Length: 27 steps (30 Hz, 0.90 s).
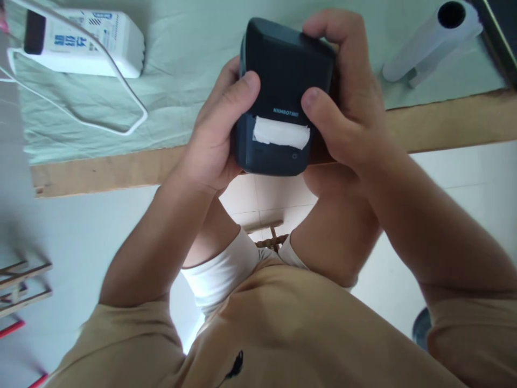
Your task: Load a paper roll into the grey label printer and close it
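Hands (283, 124) grip dark label printer (283, 70) marked NIIMBOT above its paper slot.

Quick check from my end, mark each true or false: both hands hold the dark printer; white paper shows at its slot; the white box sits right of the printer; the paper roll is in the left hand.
1. Both the left hand and the right hand hold the dark printer. True.
2. White paper shows at its slot. True.
3. The white box sits right of the printer. False: it lies to its left on the green cloth.
4. The paper roll is in the left hand. False: it lies on the cloth, untouched.
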Each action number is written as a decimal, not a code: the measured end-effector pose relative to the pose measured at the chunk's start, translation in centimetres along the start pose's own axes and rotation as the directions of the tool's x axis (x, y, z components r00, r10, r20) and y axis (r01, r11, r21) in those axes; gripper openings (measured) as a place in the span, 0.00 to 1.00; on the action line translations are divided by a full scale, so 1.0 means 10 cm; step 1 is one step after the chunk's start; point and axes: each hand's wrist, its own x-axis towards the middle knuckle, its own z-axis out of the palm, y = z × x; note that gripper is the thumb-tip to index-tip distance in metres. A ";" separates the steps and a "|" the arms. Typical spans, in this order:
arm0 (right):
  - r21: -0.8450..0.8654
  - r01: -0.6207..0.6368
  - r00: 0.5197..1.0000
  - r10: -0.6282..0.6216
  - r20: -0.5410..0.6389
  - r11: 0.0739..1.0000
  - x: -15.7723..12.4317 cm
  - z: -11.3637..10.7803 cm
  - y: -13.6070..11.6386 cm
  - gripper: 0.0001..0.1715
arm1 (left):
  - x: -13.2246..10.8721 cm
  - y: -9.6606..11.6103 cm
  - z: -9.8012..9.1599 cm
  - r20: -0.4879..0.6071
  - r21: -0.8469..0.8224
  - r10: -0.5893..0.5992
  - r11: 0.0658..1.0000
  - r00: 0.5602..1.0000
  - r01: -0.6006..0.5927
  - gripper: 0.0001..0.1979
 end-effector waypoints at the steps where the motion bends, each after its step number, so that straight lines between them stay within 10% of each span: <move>1: 0.005 0.005 1.000 -0.005 0.000 1.000 0.00 0.00 0.01 0.31 | 0.01 -0.01 -0.01 0.036 0.044 0.072 0.996 0.997 -0.074 0.10; 18: -0.033 -0.017 1.000 0.017 0.000 0.999 -0.02 0.02 0.05 0.27 | 0.11 0.00 -0.14 0.177 0.064 0.089 0.993 0.980 -0.102 0.12; 27: -0.021 -0.045 0.999 0.045 -0.007 0.999 -0.03 0.04 0.11 0.41 | 0.20 -0.10 -0.19 0.228 -0.010 0.154 0.988 0.962 -0.155 0.11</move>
